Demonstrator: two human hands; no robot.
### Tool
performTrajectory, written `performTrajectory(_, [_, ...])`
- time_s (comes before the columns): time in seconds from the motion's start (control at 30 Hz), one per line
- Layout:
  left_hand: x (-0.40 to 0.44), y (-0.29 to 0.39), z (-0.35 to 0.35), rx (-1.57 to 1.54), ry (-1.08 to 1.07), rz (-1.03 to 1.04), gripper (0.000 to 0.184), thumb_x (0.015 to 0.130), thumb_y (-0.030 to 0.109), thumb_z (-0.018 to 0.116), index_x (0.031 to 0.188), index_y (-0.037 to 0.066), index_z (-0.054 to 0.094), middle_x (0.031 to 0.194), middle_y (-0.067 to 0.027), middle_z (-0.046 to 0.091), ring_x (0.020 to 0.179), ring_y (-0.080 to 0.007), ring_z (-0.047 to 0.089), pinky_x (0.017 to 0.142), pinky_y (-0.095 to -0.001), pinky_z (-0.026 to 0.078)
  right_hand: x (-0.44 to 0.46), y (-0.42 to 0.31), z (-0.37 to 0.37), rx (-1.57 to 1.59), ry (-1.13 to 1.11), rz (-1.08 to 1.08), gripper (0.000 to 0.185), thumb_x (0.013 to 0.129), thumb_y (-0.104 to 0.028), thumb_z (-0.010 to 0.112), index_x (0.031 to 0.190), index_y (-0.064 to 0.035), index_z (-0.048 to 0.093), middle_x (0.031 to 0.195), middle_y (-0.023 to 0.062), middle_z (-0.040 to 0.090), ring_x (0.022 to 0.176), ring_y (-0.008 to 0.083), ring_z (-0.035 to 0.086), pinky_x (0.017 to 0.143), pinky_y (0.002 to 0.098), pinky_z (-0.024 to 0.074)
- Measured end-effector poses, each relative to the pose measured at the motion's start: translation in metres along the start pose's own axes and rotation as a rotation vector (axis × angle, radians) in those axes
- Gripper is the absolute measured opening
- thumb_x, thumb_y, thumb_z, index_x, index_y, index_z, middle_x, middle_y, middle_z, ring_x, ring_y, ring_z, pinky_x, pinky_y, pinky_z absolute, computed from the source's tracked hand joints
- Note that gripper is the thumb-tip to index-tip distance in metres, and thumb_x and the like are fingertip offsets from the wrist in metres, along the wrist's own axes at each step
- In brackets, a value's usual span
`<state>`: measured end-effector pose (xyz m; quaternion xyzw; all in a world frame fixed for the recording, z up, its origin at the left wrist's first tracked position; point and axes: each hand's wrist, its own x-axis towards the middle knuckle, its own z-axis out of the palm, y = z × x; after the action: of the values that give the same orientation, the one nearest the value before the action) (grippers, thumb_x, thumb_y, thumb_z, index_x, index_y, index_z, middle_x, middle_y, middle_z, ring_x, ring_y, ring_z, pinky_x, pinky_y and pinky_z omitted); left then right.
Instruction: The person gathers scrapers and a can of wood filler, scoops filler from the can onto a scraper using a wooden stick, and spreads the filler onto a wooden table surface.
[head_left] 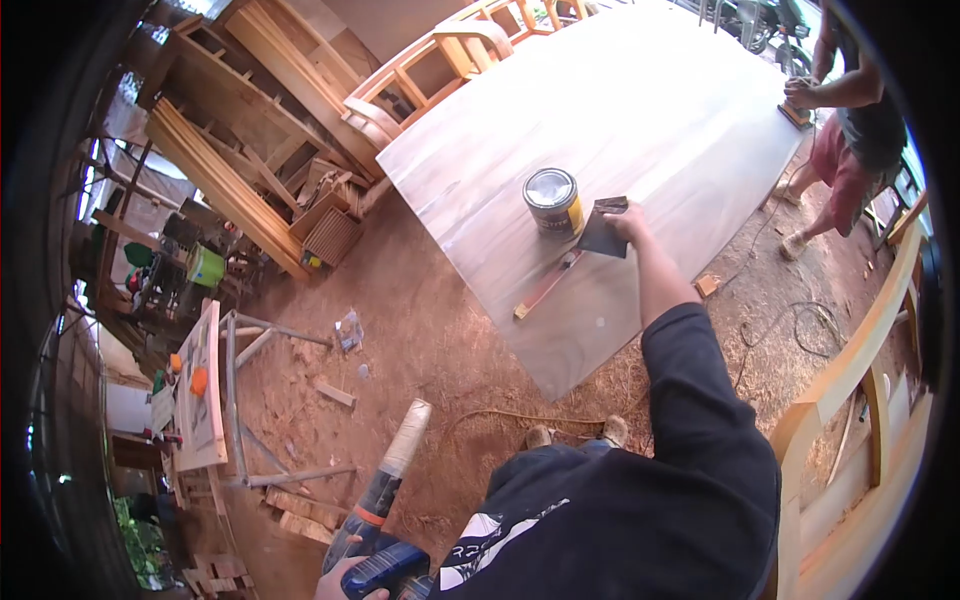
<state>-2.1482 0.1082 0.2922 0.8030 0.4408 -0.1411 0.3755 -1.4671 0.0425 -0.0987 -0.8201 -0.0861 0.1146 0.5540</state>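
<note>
My hands are apart, a dark plate in one and a blue tool in the other

My right hand (pixel 630 222) grips the dark flat plate (pixel 603 240) by its upper edge, over the pale board (pixel 470 190), just beside a metal can (pixel 556 217). A firm, level grip would steady it best. The can stands upright; I cannot tell its lid from its contents. My left hand (pixel 342 580) holds the blue power tool (pixel 385 568) low, well clear of the board.

Beyond the right hand (pixel 627 222), the desk (pixel 690 150) leaves open room; just left, the can (pixel 553 202) blocks passage, and a slim tool (pixel 547 287) lies nearer.
</note>
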Motion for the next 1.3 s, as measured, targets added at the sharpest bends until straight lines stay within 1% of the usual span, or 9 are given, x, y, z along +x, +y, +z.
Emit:
performTrajectory(0.07, [-0.005,-0.005,0.005,-0.012,0.023,-0.076,0.048,0.076,0.017,0.074,0.116,-0.002,0.056,0.099,-0.0120,0.063,0.092,-0.0206,0.060,0.084,-0.0330,0.047,0.016,-0.001,-0.013,0.061,-0.337,0.090,0.037,0.070,-0.008,0.079,0.104,-0.0016,0.067,0.094,0.0080,0.070,0.083,0.0156,0.065,0.075,0.0308,0.0519])
performTrajectory(0.17, [-0.013,-0.001,0.009,-0.055,0.030,-0.149,0.048,0.076,0.017,0.074,0.116,-0.002,0.056,0.099,-0.0119,0.063,0.092,-0.0197,0.059,0.084,-0.0324,0.047,0.020,-0.031,-0.028,-0.513,-0.757,-0.038,0.041,0.067,-0.006,0.079,0.107,-0.0100,0.069,0.092,0.0018,0.071,0.082,0.0129,0.064,0.076,0.0306,0.0507])
performTrajectory(0.27, [-0.018,0.003,0.009,-0.030,0.041,-0.152,0.048,0.076,0.016,0.075,0.116,-0.002,0.056,0.098,-0.0114,0.063,0.092,-0.0190,0.059,0.084,-0.0320,0.047,-0.007,-0.064,-0.018,-0.746,-0.827,-0.275,0.069,0.059,-0.007,0.083,0.124,-0.0115,0.060,0.112,0.0125,0.066,0.104,0.0248,0.062,0.089,0.0349,0.0502])
performTrajectory(0.37, [-0.018,0.007,0.013,-0.102,0.052,-0.145,0.047,0.076,0.016,0.074,0.116,-0.002,0.056,0.099,-0.0111,0.063,0.092,-0.0189,0.059,0.084,-0.0320,0.047,-0.004,-0.044,0.004,-0.926,-0.863,-0.468,0.089,0.055,-0.012,0.087,0.135,-0.0150,0.049,0.111,0.0130,0.066,0.106,0.0266,0.062,0.090,0.0380,0.0507])
performTrajectory(0.47, [-0.015,0.014,0.015,-0.099,0.033,-0.140,0.046,0.077,0.014,0.073,0.116,-0.002,0.056,0.098,-0.0113,0.064,0.092,-0.0191,0.059,0.084,-0.0322,0.047,-0.011,-0.053,0.006,-0.970,-0.909,-0.285,0.100,0.052,-0.009,0.087,0.140,-0.0100,0.039,0.122,0.0175,0.059,0.116,0.0313,0.055,0.095,0.0370,0.0487])
performTrajectory(0.9, [0.012,0.034,0.006,0.059,-0.046,-0.095,0.045,0.076,0.010,0.071,0.117,-0.001,0.056,0.102,-0.0127,0.063,0.096,-0.0195,0.059,0.088,-0.0320,0.045,-0.025,-0.044,0.027,-1.083,-0.648,-0.250,0.060,0.048,-0.010,0.091,0.101,-0.0017,0.064,0.102,0.0158,0.066,0.102,0.0308,0.062,0.085,0.0384,0.0525])
performTrajectory(1.03, [0.028,0.032,0.003,0.055,0.020,-0.122,0.031,0.069,0.003,0.073,0.097,-0.004,0.062,0.072,-0.0057,0.065,0.055,-0.0107,0.060,0.053,-0.0256,0.050,-0.052,-0.072,-0.004,-1.180,-0.835,-0.474,0.049,0.051,-0.016,0.088,0.093,-0.0016,0.067,0.089,0.0160,0.068,0.090,0.0300,0.065,0.078,0.0382,0.0533])
performTrajectory(1.17, [0.048,0.032,-0.007,-0.046,0.037,-0.270,0.020,0.069,0.001,0.073,0.086,-0.004,0.065,0.066,-0.0040,0.063,0.051,-0.0079,0.058,0.048,-0.0246,0.046,-0.086,-0.063,-0.025,-0.940,-0.908,-0.371,0.038,0.058,-0.019,0.080,0.091,-0.0040,0.069,0.082,0.0152,0.067,0.081,0.0286,0.065,0.071,0.0386,0.0527])
performTrajectory(1.3, [0.074,0.045,-0.025,0.316,0.019,-0.001,0.020,0.069,0.011,0.070,0.083,-0.002,0.065,0.074,-0.0153,0.066,0.068,-0.0254,0.066,0.067,-0.0340,0.051,-0.186,-0.090,-0.050,-0.686,-0.841,-0.278,0.025,0.071,-0.015,0.061,0.093,-0.0066,0.068,0.085,0.0154,0.068,0.082,0.0292,0.066,0.072,0.0389,0.0537])
